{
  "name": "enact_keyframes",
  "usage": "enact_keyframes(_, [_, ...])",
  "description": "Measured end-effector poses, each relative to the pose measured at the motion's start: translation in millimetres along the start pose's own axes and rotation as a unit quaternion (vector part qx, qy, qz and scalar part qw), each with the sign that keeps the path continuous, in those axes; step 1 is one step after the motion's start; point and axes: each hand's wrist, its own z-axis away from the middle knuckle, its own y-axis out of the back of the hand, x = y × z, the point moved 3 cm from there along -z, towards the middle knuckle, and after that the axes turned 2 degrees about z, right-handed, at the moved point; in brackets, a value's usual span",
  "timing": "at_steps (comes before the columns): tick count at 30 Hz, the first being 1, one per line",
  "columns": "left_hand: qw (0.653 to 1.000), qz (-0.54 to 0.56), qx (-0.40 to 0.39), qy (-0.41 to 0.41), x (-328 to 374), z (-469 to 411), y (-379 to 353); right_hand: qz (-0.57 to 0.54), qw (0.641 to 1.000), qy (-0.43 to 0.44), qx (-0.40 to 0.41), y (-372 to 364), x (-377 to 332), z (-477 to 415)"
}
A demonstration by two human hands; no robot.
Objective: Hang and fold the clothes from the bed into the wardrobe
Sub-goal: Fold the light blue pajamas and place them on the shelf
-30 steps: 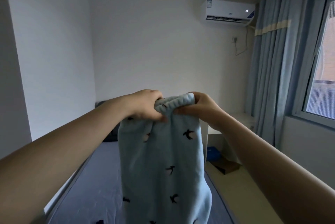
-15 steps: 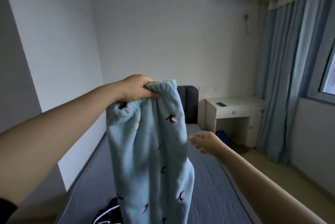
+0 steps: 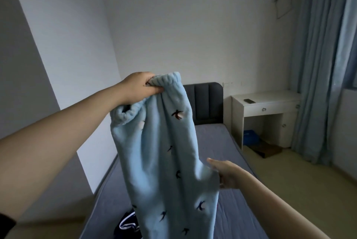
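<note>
We hold up pale blue trousers over the bed.

In the head view our left grip [image 3: 141, 88] is curled tight round the gathered waistband of the pale blue trousers [image 3: 160, 151], which carry a print of small dark birds and hang from it in the air above the bed [image 3: 218, 142]. Our right grip [image 3: 226, 174] is lower down, touching the right edge of the cloth with the thumb stretched out. The cloth hides part of the fingers, so we cannot tell whether they pinch it. A dark garment with white stripes [image 3: 125, 225] lies on the sheet beneath the trousers. Beyond the dark headboard [image 3: 204, 101] stands a white table [image 3: 266, 103] with a phone [image 3: 249, 100] on top, beside a blue curtain [image 3: 318, 64].
</note>
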Motion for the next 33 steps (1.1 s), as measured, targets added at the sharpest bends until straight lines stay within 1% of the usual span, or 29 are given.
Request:
enact_keyframes(2, [1.000, 0.003, 0.000, 0.013, -6, 3, 2, -0.028, 0.999, 0.013, 0.036, 7, 0, -1])
enact_keyframes(5, [0.999, 0.012, 0.002, 0.039, -20, 6, 6, -0.135, 0.988, 0.036, 0.068, 23, -1, -2])
enact_keyframes(7, [0.998, 0.018, 0.011, 0.059, -30, 7, 6, -0.173, 0.977, 0.094, 0.081, 37, -5, 4])
enact_keyframes(8, [0.997, 0.025, 0.019, 0.069, -35, 8, 5, -0.172, 0.975, 0.124, 0.065, 44, -8, 7])
enact_keyframes(10, [0.995, 0.040, 0.034, 0.083, -42, 9, 3, -0.141, 0.976, 0.165, 0.016, 54, -11, 13])
enact_keyframes(11, [0.994, 0.045, 0.038, 0.088, -44, 10, 1, -0.106, 0.977, 0.185, 0.013, 60, -12, 15])
enact_keyframes(12, [0.994, 0.048, 0.040, 0.091, -45, 11, -1, -0.051, 0.977, 0.206, 0.035, 67, -13, 17])
enact_keyframes(13, [0.994, 0.050, 0.038, 0.092, -45, 12, -4, 0.023, 0.971, 0.225, 0.082, 73, -15, 20])
enact_keyframes(15, [0.994, 0.058, 0.033, 0.089, -43, 14, -11, 0.154, 0.942, 0.247, 0.169, 85, -17, 24])
enact_keyframes(17, [0.994, 0.071, 0.029, 0.083, -38, 16, -17, 0.206, 0.920, 0.254, 0.217, 97, -16, 29])
enact_keyframes(21, [0.992, 0.107, 0.012, 0.059, -15, 21, -35, 0.248, 0.899, 0.228, 0.281, 123, 3, 42])
enact_keyframes(25, [0.990, 0.137, -0.020, 0.023, 17, 22, -53, 0.215, 0.890, 0.196, 0.351, 147, 34, 64])
enact_keyframes(29, [0.984, 0.174, -0.042, -0.004, 48, 22, -72, 0.169, 0.877, 0.188, 0.410, 172, 69, 100])
enact_keyframes(33, [0.970, 0.224, -0.086, -0.038, 83, 25, -94, 0.130, 0.848, 0.179, 0.482, 201, 102, 143])
